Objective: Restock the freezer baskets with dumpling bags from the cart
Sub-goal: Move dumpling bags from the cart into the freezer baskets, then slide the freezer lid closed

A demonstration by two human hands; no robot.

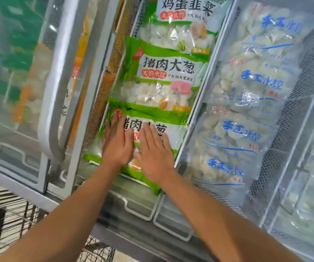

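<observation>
Both palms cover the lower print of the nearest green-and-white plastic dumpling bag (pixel 173 135), and its near end overhangs the white wire-mesh freezer basket (pixel 143 19). The frosted glass lid (pixel 16 72) blurs the goods beneath it. The film is glossy and crinkled, with lumpy dumplings showing through. The left hand (pixel 117 143) and right hand (pixel 155 156) lie flat, side by side, fingers straight, pressing on the bag with neither grip closed. Beyond the fingertips lie two more green bags (pixel 163 80); right of the right hand, clear blue-printed bags (pixel 247 103). The dark wire cart (pixel 10 214), cropped, sits below the left forearm.
</observation>
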